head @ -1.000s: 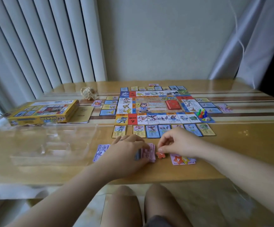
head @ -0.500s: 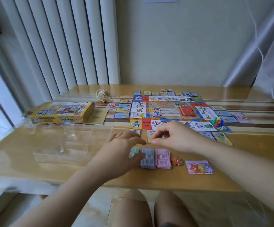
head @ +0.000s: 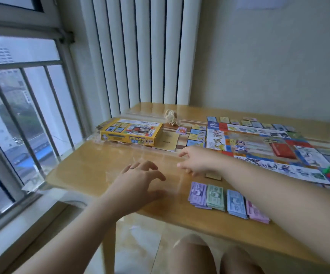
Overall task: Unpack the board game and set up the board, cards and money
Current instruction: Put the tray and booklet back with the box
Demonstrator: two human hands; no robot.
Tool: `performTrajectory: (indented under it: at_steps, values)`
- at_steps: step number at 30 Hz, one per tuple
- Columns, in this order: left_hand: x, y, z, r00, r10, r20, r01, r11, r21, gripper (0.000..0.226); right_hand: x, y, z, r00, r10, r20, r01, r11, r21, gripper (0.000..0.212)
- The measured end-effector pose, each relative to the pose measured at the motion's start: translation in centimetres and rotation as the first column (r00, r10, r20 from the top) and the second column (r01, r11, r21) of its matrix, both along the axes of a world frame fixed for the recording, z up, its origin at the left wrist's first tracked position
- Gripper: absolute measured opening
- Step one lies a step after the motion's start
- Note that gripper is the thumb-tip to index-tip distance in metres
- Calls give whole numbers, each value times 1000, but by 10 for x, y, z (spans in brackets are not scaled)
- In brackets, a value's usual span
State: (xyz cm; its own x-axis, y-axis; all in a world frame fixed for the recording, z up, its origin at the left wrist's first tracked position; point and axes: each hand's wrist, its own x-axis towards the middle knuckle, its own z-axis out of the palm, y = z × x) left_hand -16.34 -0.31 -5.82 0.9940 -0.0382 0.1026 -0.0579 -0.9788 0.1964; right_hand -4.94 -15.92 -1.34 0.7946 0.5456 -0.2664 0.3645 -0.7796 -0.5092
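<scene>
Money stacks [head: 227, 200] sit four abreast at the near edge of the table [head: 85, 165], long sides running away from the person. Left hand [head: 138, 180] and right hand [head: 197, 163] hover just left of them, fingers spread, holding nothing. Beyond, board [head: 259, 147] lies flat; yellow box [head: 130, 133] lies lengthwise across, far left.

Bright colours on my brown table [head: 93, 161]

I see purple money [head: 198, 194], green money [head: 215, 196], blue money [head: 236, 202] and pink money [head: 256, 211]. The box [head: 130, 133] is yellow with little pictures. The board [head: 255, 149] has red, blue and white squares.
</scene>
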Motion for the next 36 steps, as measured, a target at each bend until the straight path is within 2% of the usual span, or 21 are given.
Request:
performTrajectory:
  at_steps: [7, 9, 11, 13, 16, 19, 24, 27, 32, 36]
  values:
    - [-10, 38, 0, 996, 52, -66, -58, 995, -81, 23, 18, 37, -8, 995, 21, -97, -7, 991, 137, 36]
    - [-11, 49, 2, 994, 68, -81, -76, 992, -102, 21, 29, 48, -7, 1000, -10, -15, 12, 990, 143, 33]
    - [-10, 54, 5, 992, 78, -98, -89, 990, -112, 21, 44, 54, -8, 982, -7, 187, -2, 999, 44, 37]
    - [-7, 58, 7, 991, 83, -102, -95, 988, -121, 23, 59, 58, -11, 953, 69, 294, -37, 993, -113, 48]
    - [-3, 63, 8, 992, 80, -103, -96, 982, -165, 23, 73, 62, -16, 944, 162, 287, -78, 956, -282, 67]
    - [-1, 65, 7, 992, 70, -109, -90, 976, -201, 21, 84, 63, -21, 938, 201, 281, -93, 930, -355, 75]
    - [-2, 65, 5, 993, 63, -100, -82, 977, -195, 22, 97, 61, -24, 892, 264, 366, -118, 919, -376, 51]
    - [-1, 66, 4, 994, 59, -92, -76, 977, -198, 22, 99, 63, -24, 858, 329, 396, -134, 885, -446, 39]
    - [-1, 68, 3, 995, 51, -91, -72, 967, -243, 19, 91, 72, -23, 777, 441, 449, -117, 802, -586, 30]
    - [-3, 66, 6, 993, 52, -103, -76, 967, -244, 18, 83, 83, -25, 726, 479, 494, -87, 776, -625, 26]
